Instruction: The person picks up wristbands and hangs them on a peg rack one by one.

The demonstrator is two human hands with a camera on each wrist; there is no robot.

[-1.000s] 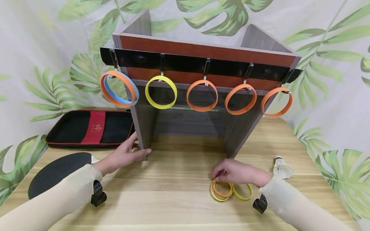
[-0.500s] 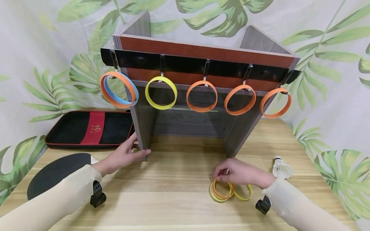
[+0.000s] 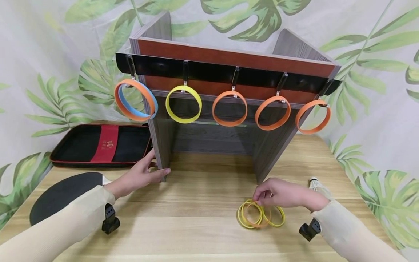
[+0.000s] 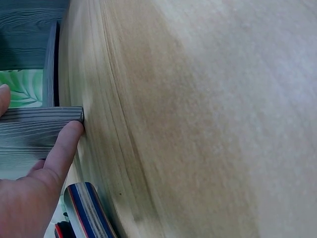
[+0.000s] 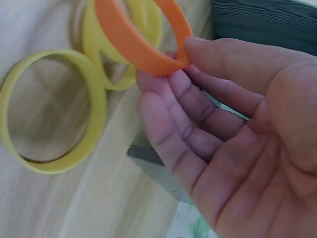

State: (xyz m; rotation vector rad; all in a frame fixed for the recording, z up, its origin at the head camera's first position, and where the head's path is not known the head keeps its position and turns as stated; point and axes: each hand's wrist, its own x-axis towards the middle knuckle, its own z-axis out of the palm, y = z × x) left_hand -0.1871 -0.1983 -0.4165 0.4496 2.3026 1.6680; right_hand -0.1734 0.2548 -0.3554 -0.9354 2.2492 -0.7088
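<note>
A grey wooden stand (image 3: 212, 140) carries a black hook rail (image 3: 209, 71) in the head view. From its hooks hang several silicone wristbands, among them a yellow wristband (image 3: 200, 105) and, on the leftmost hook, an orange one with a blue one. My left hand (image 3: 139, 178) grips the front edge of the stand's left side panel (image 4: 42, 115), thumb inside and fingers outside. With thumb and fingertips my right hand (image 3: 283, 193) pinches an orange wristband (image 5: 130, 44), raised and tilted over several yellow wristbands (image 5: 98, 111) that lie on the table.
At the left a black table tennis paddle (image 3: 65, 196) lies in front of a black case (image 3: 132, 145) with a red band. A shuttlecock (image 3: 319, 186) lies behind my right wrist, partly hidden. Leaf-patterned cloth (image 3: 360, 120) hangs around the wooden table (image 3: 183, 229).
My right hand has shifted a little to the right, and the orange wristband has come up off the pile with it. My left hand has stayed on the panel.
</note>
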